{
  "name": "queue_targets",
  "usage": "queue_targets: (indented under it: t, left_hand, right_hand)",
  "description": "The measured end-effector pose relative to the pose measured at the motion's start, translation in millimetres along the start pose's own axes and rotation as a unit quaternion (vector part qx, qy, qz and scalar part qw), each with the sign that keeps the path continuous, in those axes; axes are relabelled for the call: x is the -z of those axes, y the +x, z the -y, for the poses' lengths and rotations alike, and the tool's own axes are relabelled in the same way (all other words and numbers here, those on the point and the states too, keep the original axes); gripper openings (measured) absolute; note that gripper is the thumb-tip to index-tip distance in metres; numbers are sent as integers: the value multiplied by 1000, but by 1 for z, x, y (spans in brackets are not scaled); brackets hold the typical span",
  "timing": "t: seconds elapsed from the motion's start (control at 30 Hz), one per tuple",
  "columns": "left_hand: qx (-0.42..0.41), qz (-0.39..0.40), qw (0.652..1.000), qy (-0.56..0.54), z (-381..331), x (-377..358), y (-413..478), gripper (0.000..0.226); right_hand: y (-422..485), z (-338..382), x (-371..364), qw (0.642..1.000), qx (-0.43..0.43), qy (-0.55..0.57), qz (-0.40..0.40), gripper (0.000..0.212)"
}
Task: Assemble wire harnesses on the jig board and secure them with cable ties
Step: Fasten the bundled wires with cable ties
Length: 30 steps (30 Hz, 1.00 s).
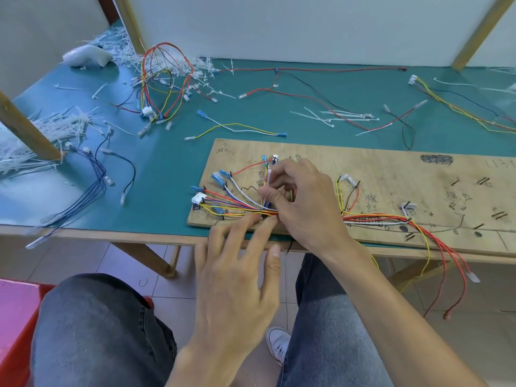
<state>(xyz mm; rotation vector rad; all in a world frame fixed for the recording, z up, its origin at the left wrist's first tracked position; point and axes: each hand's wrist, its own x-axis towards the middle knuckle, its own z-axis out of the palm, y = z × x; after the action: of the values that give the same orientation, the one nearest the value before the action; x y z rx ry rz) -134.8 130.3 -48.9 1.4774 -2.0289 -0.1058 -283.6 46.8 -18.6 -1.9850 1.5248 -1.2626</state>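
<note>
A wooden jig board (pixel 391 174) lies on the green table near its front edge. Coloured wires of a harness (pixel 237 203) fan out from connectors at the board's left end and gather into a bundle that runs right along the front edge. My right hand (pixel 304 199) sits over that bundle and pinches a white cable tie (pixel 268 178), which stands upright between thumb and forefinger. My left hand (pixel 237 263) reaches in from below with straight fingers; its fingertips touch the wire bundle at the board's front edge.
Loose cable ties (pixel 335 115) and spare wires (pixel 237 128) lie scattered behind the board. A tangled harness (pixel 164 85) and piles of ties (pixel 64 124) fill the back left. Wooden posts (pixel 25 127) stand at the left. Red wires (pixel 452 261) hang over the table's edge.
</note>
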Motion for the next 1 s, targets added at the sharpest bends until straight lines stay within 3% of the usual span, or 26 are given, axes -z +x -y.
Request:
queue_targets:
  t: [0.13, 0.27, 0.37, 0.63, 0.8, 1.0]
  left_hand:
    - [-66, -9, 997, -35, 24, 15, 17, 28]
    - [-153, 35, 987, -34, 46, 26, 44, 16]
    - [-216, 41, 975, -24, 53, 26, 58, 11]
    - [-241, 50, 968, -52, 55, 27, 69, 12]
    - [-199, 77, 974, -81, 51, 29, 72, 9]
    - [53, 43, 982, -174, 27, 21, 76, 10]
  right_hand:
    - [-1, -2, -1, 1000, -11, -19, -8, 8]
    - [0, -3, 0, 1000, -13, -15, -9, 5]
    - [1, -4, 1, 999, -5, -40, 10, 15]
    - [3, -5, 4, 998, -19, -19, 49, 18]
    - [2, -8, 4, 999, -18, -13, 43, 16]
    - [0, -12, 2, 1000, -23, 8, 15, 6]
